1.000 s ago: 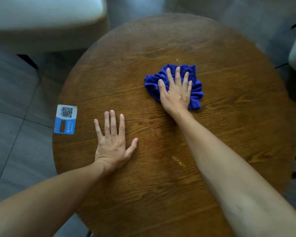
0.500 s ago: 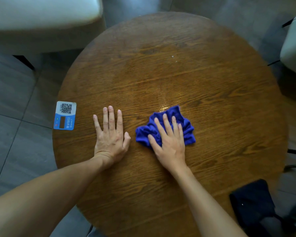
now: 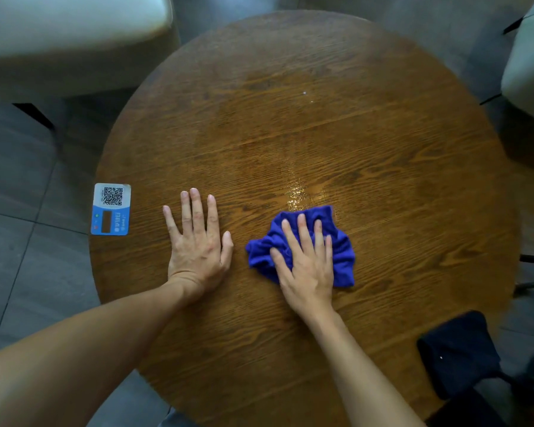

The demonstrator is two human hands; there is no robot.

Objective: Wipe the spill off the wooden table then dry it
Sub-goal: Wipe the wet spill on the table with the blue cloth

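Observation:
A round wooden table (image 3: 367, 124) fills the view. A crumpled blue cloth (image 3: 341, 251) lies on it near the middle front, and my right hand (image 3: 305, 263) presses flat on top of it with fingers spread. Just beyond the cloth a wet shiny streak (image 3: 299, 192) glistens on the wood. My left hand (image 3: 198, 241) rests palm down on the bare wood to the left of the cloth, holding nothing.
A blue and white QR code card (image 3: 111, 208) sits at the table's left edge. Pale seats stand at the top left (image 3: 68, 35) and the far right (image 3: 530, 66). A dark object (image 3: 457, 352) is at the lower right, over the grey tiled floor.
My right hand has dragged the cloth from the far middle of the table back toward me, leaving a wet streak behind it. My left hand has stayed flat in place.

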